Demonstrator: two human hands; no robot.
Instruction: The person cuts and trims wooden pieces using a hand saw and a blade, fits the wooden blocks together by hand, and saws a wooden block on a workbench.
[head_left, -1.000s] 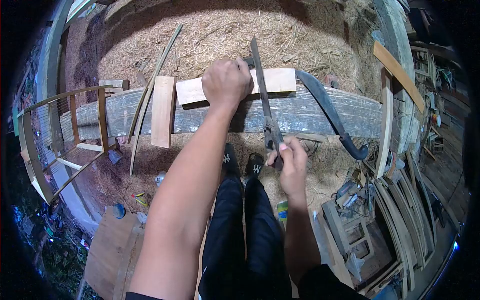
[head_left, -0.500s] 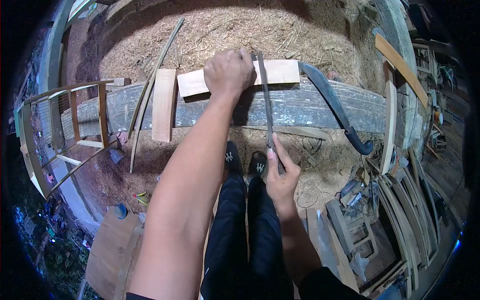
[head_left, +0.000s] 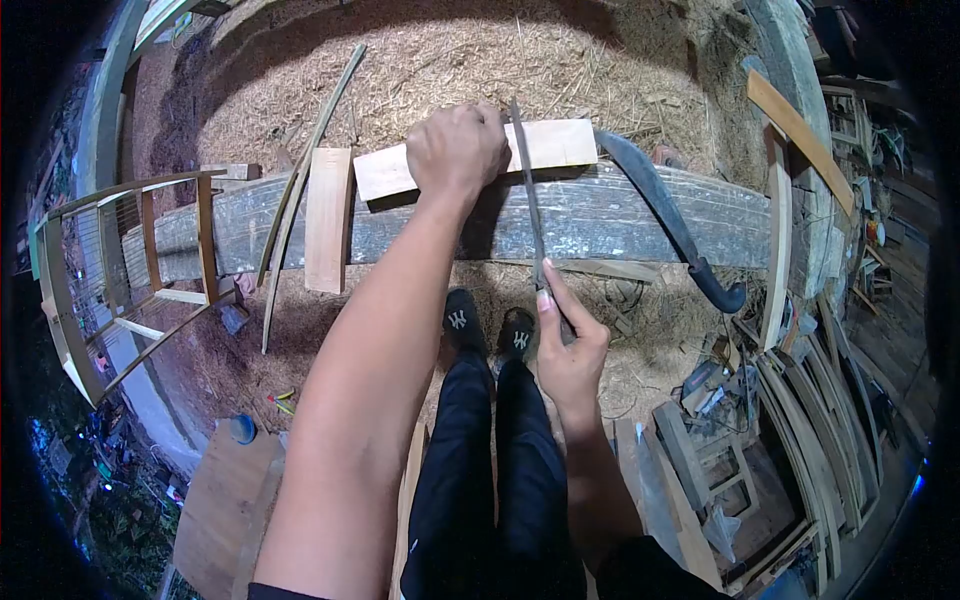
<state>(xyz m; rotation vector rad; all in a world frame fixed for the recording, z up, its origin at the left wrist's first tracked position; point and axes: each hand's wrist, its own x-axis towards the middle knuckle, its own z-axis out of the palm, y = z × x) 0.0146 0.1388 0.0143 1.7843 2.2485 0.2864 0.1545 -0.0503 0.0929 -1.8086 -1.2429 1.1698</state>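
At the left end of the bench stands a wooden frame, and next come thin strips lying crosswise over the bench, their ends sticking out past both edges. Just beside them a short board lies across the bench, its near end overhanging the edge. Along the bench's far edge, near its middle, is a pale block of wood. The left hand is clenched over it, knuckles up, arm straight, probably so that body weight pins it against the bench; the undersides of the fingers are hidden. Right of that fist, what looks like a saw crosses the block, its tip past the block's far side. The right hand, off the bench's near edge, grasps the saw's near end, index finger stretched along it, likely to steady its line; that end is mostly covered. Farther right, a curved knife lies over the bench, handle beyond the near edge, perhaps for easy reach. At the bench's right end a plank lies crosswise.
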